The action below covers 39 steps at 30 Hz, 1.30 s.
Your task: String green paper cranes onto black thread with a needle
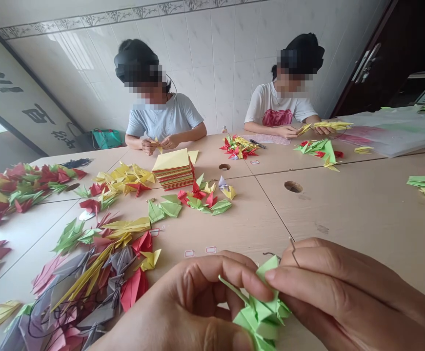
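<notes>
My left hand (205,302) is closed around a cluster of folded light-green paper cranes (261,319) low in the view, its thumb and index finger pressing on them. From the right side, the fingertips of my right hand (340,292) pinch the top of the same green paper. A thin, dark, kinked thread (293,252) sticks up between the right fingers; whether a needle is with it I cannot tell. Left of my hands lies a heap of grey, pink, yellow and red cranes (113,265) with black cord through it.
A stack of coloured paper squares (173,170) stands mid-table. Around it lie yellow cranes (124,178), a mixed group (207,197) and a large pile (18,187) at left. Two people (164,117) (285,107) opposite handle yellow paper. Holes (293,186) pierce the tabletop.
</notes>
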Each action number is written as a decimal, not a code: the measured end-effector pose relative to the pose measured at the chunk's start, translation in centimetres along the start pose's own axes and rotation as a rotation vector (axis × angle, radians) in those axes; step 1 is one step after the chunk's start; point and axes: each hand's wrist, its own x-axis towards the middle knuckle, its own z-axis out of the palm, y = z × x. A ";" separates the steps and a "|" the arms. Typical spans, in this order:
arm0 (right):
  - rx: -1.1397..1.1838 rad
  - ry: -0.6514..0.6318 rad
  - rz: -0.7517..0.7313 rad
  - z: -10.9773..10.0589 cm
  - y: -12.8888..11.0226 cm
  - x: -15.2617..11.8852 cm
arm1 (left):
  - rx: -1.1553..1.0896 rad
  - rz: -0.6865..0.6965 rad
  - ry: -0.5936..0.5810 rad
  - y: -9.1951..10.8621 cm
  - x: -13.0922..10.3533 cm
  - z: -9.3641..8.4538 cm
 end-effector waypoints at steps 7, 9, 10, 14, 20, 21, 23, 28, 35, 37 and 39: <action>-0.054 -0.032 0.002 0.0 0.1 -0.2 | -0.011 0.039 -0.017 0.5 -0.2 -0.7; -0.051 -0.048 -0.003 -0.4 0.1 -0.1 | -0.023 0.026 -0.029 0.5 -0.2 -0.8; -0.045 -0.042 0.006 -0.5 0.1 0.0 | -0.023 0.016 -0.032 0.5 -0.2 -0.7; -0.027 -0.064 0.003 -0.6 0.2 0.7 | -0.162 -0.013 -0.066 0.5 -0.2 -0.3; 0.046 -0.039 0.087 -0.5 0.7 0.5 | -0.588 0.185 -0.036 1.2 -0.5 0.2; 0.102 -0.044 0.118 -0.4 0.6 0.3 | -0.657 0.233 -0.017 1.2 -0.6 0.2; 0.245 -0.055 0.159 0.0 0.4 -0.2 | -0.772 0.296 0.003 1.1 -0.7 0.1; 0.448 -0.161 0.307 0.9 0.2 -0.4 | -0.859 0.294 -0.029 0.6 -0.8 0.0; 0.356 -0.242 0.162 0.3 0.6 -0.1 | -0.832 0.221 -0.045 0.8 -0.7 0.5; 0.320 -0.237 0.181 0.3 0.4 -0.3 | -0.794 0.215 -0.008 1.0 -0.6 0.7; 0.295 -0.236 0.221 0.5 0.1 -0.4 | -0.763 0.206 0.016 1.1 -0.5 0.9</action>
